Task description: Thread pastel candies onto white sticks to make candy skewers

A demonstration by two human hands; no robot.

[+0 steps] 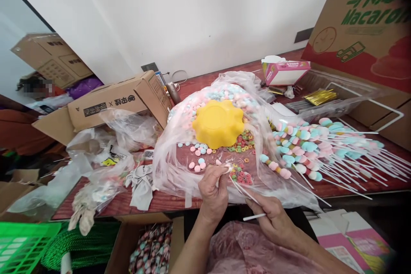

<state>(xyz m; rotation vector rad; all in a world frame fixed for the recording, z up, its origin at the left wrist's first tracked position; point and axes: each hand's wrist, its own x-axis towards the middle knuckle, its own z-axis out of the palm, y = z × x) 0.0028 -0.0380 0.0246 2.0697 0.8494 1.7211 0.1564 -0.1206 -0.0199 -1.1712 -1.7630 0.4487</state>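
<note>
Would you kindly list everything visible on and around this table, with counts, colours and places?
yellow bowl: one, flower-shaped, upside down on the sweets, table centre
plastic bag: one, clear, spread under the loose sweets
loose sweets: many, pink and blue discs plus coloured rings, in the bag
finished sticks: a pile, pink and blue sweets on white sticks, to the right
cardboard boxes: several, brown, left and back
pink box: one, at the back
green basket: one, lower left
left hand: pinching a sweet at the stick's tip
right hand: holding the white stick
</note>
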